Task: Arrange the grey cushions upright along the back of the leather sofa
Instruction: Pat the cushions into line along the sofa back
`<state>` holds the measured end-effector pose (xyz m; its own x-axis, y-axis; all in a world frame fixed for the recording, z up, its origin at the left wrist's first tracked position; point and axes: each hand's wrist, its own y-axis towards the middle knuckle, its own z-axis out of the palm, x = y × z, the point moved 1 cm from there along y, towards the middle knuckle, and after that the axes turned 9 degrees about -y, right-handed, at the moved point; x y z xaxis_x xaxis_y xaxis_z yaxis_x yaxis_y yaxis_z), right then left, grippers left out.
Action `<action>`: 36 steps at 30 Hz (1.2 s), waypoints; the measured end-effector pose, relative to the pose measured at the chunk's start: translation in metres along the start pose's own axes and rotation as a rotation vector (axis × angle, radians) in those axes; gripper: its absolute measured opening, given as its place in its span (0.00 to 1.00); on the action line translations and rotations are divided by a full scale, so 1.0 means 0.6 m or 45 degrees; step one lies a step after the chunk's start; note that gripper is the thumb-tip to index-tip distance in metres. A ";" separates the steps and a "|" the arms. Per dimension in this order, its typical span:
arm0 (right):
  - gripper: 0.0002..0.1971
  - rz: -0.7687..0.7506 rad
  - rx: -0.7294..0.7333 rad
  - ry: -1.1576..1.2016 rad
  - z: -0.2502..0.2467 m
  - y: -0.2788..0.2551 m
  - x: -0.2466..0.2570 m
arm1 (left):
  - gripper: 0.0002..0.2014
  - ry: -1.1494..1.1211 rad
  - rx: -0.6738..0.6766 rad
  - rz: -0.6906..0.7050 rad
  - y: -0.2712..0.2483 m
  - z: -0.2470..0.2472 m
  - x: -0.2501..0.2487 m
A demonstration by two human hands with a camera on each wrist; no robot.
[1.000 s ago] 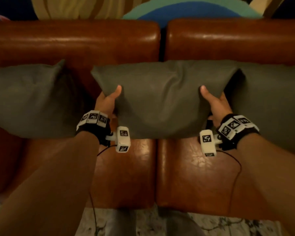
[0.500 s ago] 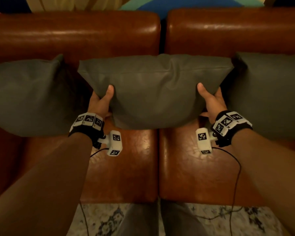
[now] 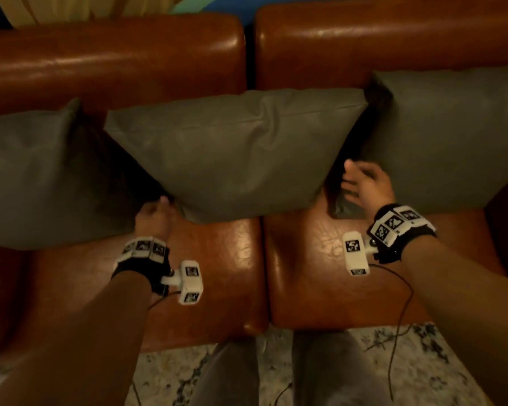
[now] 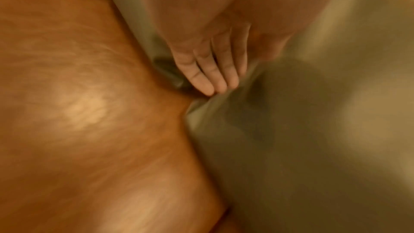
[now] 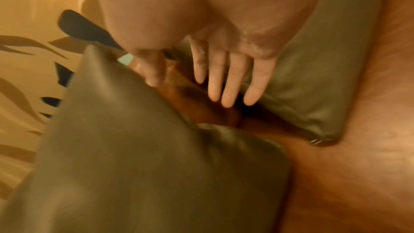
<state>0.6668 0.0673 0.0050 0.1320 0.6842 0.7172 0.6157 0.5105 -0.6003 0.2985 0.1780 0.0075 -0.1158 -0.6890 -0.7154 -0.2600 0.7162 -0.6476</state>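
Observation:
Three grey cushions stand upright against the brown leather sofa back [image 3: 115,63]: a left cushion [image 3: 41,177], a middle cushion [image 3: 235,153] and a right cushion [image 3: 446,136]. My left hand [image 3: 156,212] is at the middle cushion's lower left corner. In the left wrist view its straight fingers [image 4: 215,81] lie together, tips at the cushion's [image 4: 291,148] edge where it meets the seat. My right hand [image 3: 361,183] hovers in the gap between the middle and right cushions. Its fingers [image 5: 230,86] are spread and straight and hold nothing, with the middle cushion [image 5: 134,166] to their left and the right cushion [image 5: 302,95] behind them.
The two leather seat pads [image 3: 223,273] lie bare in front of the cushions. A patterned rug [image 3: 349,370] and my legs [image 3: 232,376] are below the sofa's front edge. Cables hang from both wrist cameras. Striped fabric shows behind the backrest [image 3: 71,10].
Both hands have let go of the middle cushion's sides. The left hand dropped to its lower left corner. The right hand pulled away to the right with fingers spread.

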 end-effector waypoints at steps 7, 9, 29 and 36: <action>0.08 0.085 -0.162 -0.308 -0.191 0.070 -0.131 | 0.09 0.912 0.626 0.030 -0.108 0.214 0.099; 0.13 0.109 -0.272 -0.401 -0.267 0.087 -0.118 | 0.08 0.830 0.701 0.087 -0.152 0.306 0.082; 0.30 -0.202 -0.360 0.225 -0.637 0.331 0.007 | 0.39 -0.310 0.893 -0.084 -0.282 0.765 -0.043; 0.44 -0.122 -0.366 0.172 -0.666 0.357 -0.016 | 0.36 -0.182 0.848 -0.040 -0.290 0.805 -0.041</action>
<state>1.1077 -0.0380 0.0109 0.1532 0.5550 0.8176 0.8216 0.3882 -0.4174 0.8099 0.1241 0.0112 0.0218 -0.7217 -0.6918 0.3894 0.6435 -0.6590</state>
